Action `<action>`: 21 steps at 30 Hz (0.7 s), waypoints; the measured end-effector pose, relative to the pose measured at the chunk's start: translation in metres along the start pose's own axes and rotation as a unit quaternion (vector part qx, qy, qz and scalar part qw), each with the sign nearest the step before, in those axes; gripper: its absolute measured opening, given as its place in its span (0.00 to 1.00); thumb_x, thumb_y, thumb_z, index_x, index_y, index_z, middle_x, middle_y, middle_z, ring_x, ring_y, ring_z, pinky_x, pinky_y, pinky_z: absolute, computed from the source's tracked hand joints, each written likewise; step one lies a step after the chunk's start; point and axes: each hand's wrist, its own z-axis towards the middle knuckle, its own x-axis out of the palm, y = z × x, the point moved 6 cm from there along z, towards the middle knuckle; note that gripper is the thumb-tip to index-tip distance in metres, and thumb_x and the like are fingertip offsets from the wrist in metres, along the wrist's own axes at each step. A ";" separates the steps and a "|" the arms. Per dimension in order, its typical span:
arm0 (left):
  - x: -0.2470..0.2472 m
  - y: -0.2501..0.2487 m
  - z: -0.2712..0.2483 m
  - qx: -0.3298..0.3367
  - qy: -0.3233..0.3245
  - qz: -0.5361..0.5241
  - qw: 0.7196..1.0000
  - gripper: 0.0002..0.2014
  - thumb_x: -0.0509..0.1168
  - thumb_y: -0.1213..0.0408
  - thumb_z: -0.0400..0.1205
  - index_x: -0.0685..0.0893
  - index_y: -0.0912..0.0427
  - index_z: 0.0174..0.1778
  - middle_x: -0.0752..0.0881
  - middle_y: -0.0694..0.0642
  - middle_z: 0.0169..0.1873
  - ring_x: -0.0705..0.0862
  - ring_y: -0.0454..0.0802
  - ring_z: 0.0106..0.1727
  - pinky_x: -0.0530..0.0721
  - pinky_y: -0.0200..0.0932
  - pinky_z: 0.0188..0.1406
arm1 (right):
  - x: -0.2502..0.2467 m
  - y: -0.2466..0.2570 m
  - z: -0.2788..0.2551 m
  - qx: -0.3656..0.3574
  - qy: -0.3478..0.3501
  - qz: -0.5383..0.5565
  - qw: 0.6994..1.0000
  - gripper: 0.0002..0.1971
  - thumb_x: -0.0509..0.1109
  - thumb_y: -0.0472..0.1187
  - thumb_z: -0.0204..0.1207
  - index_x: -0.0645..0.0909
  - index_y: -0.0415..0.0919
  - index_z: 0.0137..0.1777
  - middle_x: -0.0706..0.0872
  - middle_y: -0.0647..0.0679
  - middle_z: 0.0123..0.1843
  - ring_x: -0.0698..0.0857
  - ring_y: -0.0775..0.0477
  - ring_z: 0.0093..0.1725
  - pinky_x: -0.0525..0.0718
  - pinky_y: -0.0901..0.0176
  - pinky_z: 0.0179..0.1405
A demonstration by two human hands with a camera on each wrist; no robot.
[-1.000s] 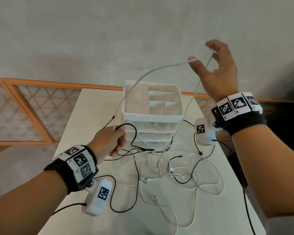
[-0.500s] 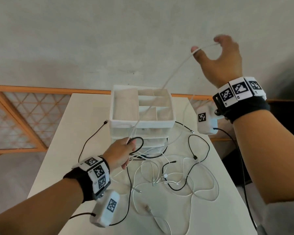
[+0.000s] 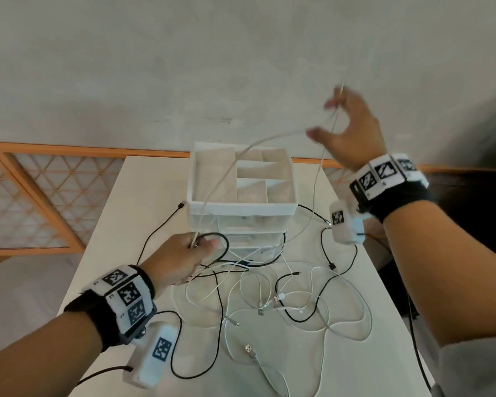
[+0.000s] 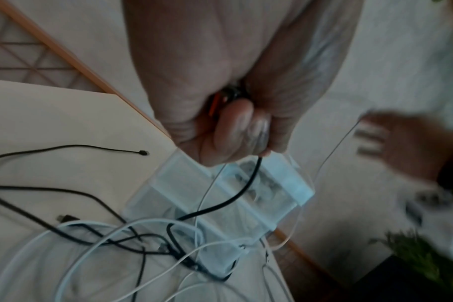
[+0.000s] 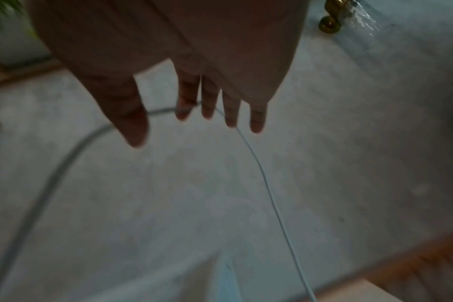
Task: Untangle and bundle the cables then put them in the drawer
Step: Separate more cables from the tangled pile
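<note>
My left hand (image 3: 188,252) is low in front of the white drawer unit (image 3: 242,206) and grips a white cable (image 3: 221,179) together with a loop of black cable (image 3: 225,245). In the left wrist view its curled fingers (image 4: 236,126) close on both, and the black cable (image 4: 246,190) hangs below them. The white cable arcs up over the unit's open top tray to my raised right hand (image 3: 347,130). There it lies across straight, spread fingers (image 5: 207,102), and the white cable (image 5: 261,169) falls away below them. A tangle of white and black cables (image 3: 298,308) lies on the table.
The white table (image 3: 143,196) is narrow, with floor below both side edges. An orange-framed lattice railing (image 3: 40,196) runs behind it on the left. A green plant (image 4: 422,251) stands low to the right. Black leads trail from both wrist cameras.
My right hand has dropped a little and moved left. The white cable, taut half a second ago, now bows in a slack arc. My left hand keeps its grip by the drawer unit.
</note>
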 end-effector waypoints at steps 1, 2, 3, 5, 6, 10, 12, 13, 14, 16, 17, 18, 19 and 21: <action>-0.007 -0.006 -0.005 0.008 -0.005 -0.031 0.999 0.15 0.67 0.51 0.84 0.78 0.60 0.42 0.64 0.49 0.22 0.59 0.45 0.21 0.58 0.36 0.16 | 0.011 -0.021 -0.011 0.059 0.044 -0.050 0.996 0.25 0.79 0.43 0.70 0.77 0.46 0.67 0.73 0.50 0.81 0.72 0.45 0.81 0.66 0.61 0.74; -0.015 -0.014 -0.011 0.013 -0.012 -0.065 0.998 0.17 0.66 0.48 0.84 0.78 0.59 0.42 0.64 0.48 0.22 0.58 0.45 0.22 0.57 0.37 0.16 | 0.021 -0.044 -0.027 0.129 0.097 -0.102 0.982 0.27 0.77 0.39 0.72 0.76 0.45 0.71 0.74 0.46 0.80 0.74 0.42 0.78 0.68 0.60 0.69; -0.023 -0.022 -0.016 0.016 -0.021 -0.101 0.995 0.19 0.64 0.44 0.83 0.77 0.58 0.40 0.64 0.48 0.23 0.57 0.45 0.23 0.56 0.36 0.16 | 0.029 -0.064 -0.044 0.192 0.148 -0.145 0.959 0.29 0.75 0.37 0.73 0.74 0.46 0.74 0.74 0.44 0.79 0.75 0.40 0.76 0.71 0.57 0.67; -0.035 -0.040 -0.027 0.019 -0.033 -0.157 0.987 0.22 0.58 0.40 0.84 0.74 0.56 0.38 0.63 0.48 0.23 0.57 0.45 0.23 0.55 0.35 0.14 | 0.036 -0.080 -0.073 0.249 0.211 -0.196 0.925 0.32 0.72 0.38 0.74 0.71 0.49 0.79 0.76 0.42 0.77 0.78 0.40 0.73 0.75 0.54 0.65; -0.038 -0.051 -0.031 0.031 -0.030 -0.158 0.986 0.22 0.56 0.41 0.85 0.74 0.56 0.38 0.63 0.48 0.23 0.57 0.45 0.22 0.55 0.34 0.13 | 0.036 -0.074 -0.080 0.244 0.214 -0.196 0.925 0.33 0.72 0.39 0.74 0.69 0.51 0.80 0.80 0.41 0.73 0.81 0.42 0.68 0.77 0.55 0.62; -0.019 -0.097 -0.048 0.124 0.006 -0.014 0.992 0.20 0.57 0.47 0.88 0.76 0.58 0.37 0.65 0.48 0.22 0.58 0.45 0.21 0.55 0.34 0.16 | 0.037 0.015 -0.096 0.118 0.222 0.057 0.966 0.43 0.83 0.42 0.67 0.66 0.66 0.79 0.82 0.51 0.38 0.82 0.53 0.36 0.84 0.60 0.46; -0.002 -0.118 -0.058 0.188 0.025 0.053 0.980 0.20 0.58 0.48 0.87 0.77 0.58 0.35 0.67 0.44 0.20 0.62 0.43 0.20 0.60 0.31 0.16 | 0.051 0.068 -0.115 0.047 0.283 0.113 0.951 0.36 0.85 0.48 0.65 0.74 0.69 0.71 0.79 0.57 0.27 0.76 0.60 0.26 0.76 0.70 0.34; 0.004 -0.128 -0.065 0.220 0.036 0.058 0.973 0.20 0.58 0.49 0.87 0.77 0.59 0.34 0.67 0.44 0.19 0.62 0.42 0.19 0.62 0.31 0.17 | 0.062 0.083 -0.125 0.011 0.297 0.090 0.950 0.24 0.84 0.51 0.67 0.80 0.66 0.62 0.78 0.59 0.24 0.75 0.61 0.23 0.71 0.73 0.31; 0.008 -0.137 -0.072 0.249 0.050 0.039 0.966 0.20 0.59 0.51 0.87 0.77 0.59 0.33 0.67 0.44 0.19 0.61 0.43 0.19 0.61 0.32 0.17 | 0.076 0.086 -0.133 -0.007 0.292 0.041 0.956 0.12 0.81 0.54 0.70 0.83 0.62 0.50 0.79 0.62 0.22 0.76 0.62 0.23 0.68 0.73 0.29; 0.000 -0.152 -0.087 0.290 0.067 -0.060 0.953 0.19 0.60 0.54 0.88 0.76 0.58 0.33 0.64 0.47 0.20 0.57 0.46 0.21 0.57 0.34 0.18 | 0.102 0.054 -0.146 0.036 0.293 -0.045 0.954 0.09 0.73 0.56 0.77 0.84 0.53 0.40 0.81 0.60 0.25 0.79 0.63 0.28 0.70 0.68 0.31; -0.011 -0.157 -0.093 0.305 0.058 -0.120 0.943 0.18 0.60 0.54 0.88 0.76 0.57 0.33 0.63 0.48 0.20 0.55 0.46 0.21 0.55 0.35 0.19 | 0.111 0.023 -0.154 0.082 0.314 -0.098 0.941 0.12 0.70 0.57 0.79 0.86 0.49 0.43 0.82 0.58 0.32 0.82 0.56 0.36 0.72 0.64 0.34; -0.026 -0.159 -0.096 0.314 0.039 -0.172 0.933 0.18 0.60 0.53 0.87 0.75 0.57 0.32 0.61 0.48 0.20 0.54 0.47 0.21 0.53 0.35 0.19 | 0.117 -0.013 -0.162 0.138 0.341 -0.156 0.917 0.15 0.68 0.57 0.80 0.87 0.45 0.47 0.83 0.52 0.38 0.84 0.50 0.43 0.73 0.63 0.37; -0.042 -0.156 -0.096 0.317 0.014 -0.208 0.925 0.18 0.59 0.51 0.87 0.75 0.56 0.33 0.60 0.48 0.20 0.52 0.47 0.21 0.51 0.36 0.19 | 0.117 -0.048 -0.169 0.186 0.356 -0.206 0.892 0.18 0.67 0.58 0.81 0.86 0.42 0.51 0.84 0.48 0.43 0.86 0.44 0.48 0.73 0.61 0.37; -0.066 -0.135 -0.087 0.291 -0.043 -0.225 0.929 0.19 0.59 0.49 0.87 0.74 0.55 0.33 0.60 0.48 0.19 0.53 0.47 0.21 0.51 0.37 0.19 | 0.104 -0.097 -0.171 0.236 0.360 -0.309 0.848 0.26 0.61 0.61 0.84 0.86 0.37 0.56 0.87 0.43 0.52 0.88 0.38 0.57 0.79 0.59 0.41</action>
